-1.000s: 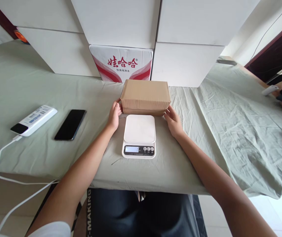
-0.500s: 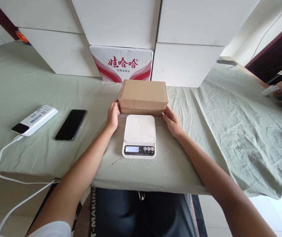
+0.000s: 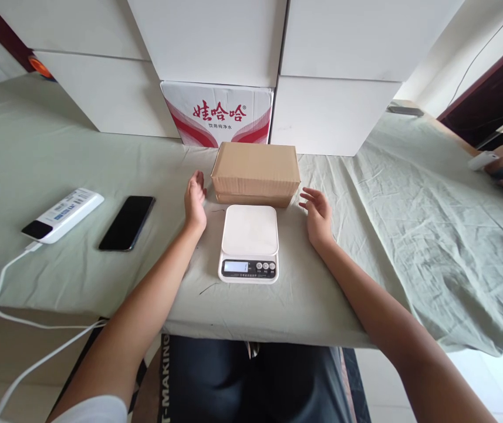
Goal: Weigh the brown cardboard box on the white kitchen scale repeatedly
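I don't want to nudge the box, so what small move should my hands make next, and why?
Probably ease outward a little: your left hand and right hand are open close beside the cardboard box, which stands unheld on the cloth.

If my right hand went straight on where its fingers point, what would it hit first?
Your right hand would likely meet the brown box, at its right end; the exact gap is unclear.

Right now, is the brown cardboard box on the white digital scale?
No, the box stands on the grey-green cloth behind the scale.
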`<state>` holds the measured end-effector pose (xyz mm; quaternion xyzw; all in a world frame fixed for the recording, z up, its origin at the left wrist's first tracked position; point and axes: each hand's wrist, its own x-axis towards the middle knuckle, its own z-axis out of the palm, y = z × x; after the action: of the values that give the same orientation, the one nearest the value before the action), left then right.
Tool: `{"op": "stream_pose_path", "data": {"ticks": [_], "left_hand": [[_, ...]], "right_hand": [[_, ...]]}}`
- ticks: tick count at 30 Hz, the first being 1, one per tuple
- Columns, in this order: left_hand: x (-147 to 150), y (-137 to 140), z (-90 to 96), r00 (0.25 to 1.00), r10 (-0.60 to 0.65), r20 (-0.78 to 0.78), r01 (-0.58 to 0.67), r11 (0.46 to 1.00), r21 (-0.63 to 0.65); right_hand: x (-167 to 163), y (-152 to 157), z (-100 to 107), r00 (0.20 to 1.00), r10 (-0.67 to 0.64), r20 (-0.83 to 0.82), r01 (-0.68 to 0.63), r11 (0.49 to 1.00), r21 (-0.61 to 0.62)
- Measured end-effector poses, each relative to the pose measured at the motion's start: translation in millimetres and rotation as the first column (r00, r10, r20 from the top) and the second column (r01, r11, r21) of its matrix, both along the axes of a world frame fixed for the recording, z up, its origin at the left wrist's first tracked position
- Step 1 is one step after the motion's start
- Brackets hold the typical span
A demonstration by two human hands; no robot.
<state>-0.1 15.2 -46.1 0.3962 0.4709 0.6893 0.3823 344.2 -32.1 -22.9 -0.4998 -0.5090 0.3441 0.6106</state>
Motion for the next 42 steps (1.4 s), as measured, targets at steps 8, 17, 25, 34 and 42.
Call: {"op": "stream_pose_path", "data": {"ticks": [8,17,25,34,42], "left_hand": [[-1.4,-0.9,0.3,1.000,-0.016,-0.007,0.016,1.000,0.007],[0.0,-2.2,2.5,1.000,-0.027,0.011,0.027,0.999,-0.017],[3.3,-4.7,6.5,0.997,-0.080,0.016,0.080,0.995,-0.058],[4.4,-3.3,4.8,0.992,-0.123,-0.014,0.122,0.991,-0.063],[6.2,-2.1,5.6,0.992,-0.123,-0.022,0.121,0.990,-0.072]], "right_hand": [[-3.4,-1.9,7.6,0.998,-0.065,-0.006,0.065,0.997,-0.031],[-4.6,-4.2,10.9,1.000,0.009,-0.019,-0.010,0.999,-0.041],[-4.3,-3.3,10.0,0.993,0.096,-0.062,-0.098,0.995,-0.036],[-4.5,-1.8,6.8,0.984,0.148,-0.095,-0.151,0.988,-0.034],[-4.2,-5.2,3.9,0.987,0.159,-0.005,-0.159,0.987,0.001]]}}
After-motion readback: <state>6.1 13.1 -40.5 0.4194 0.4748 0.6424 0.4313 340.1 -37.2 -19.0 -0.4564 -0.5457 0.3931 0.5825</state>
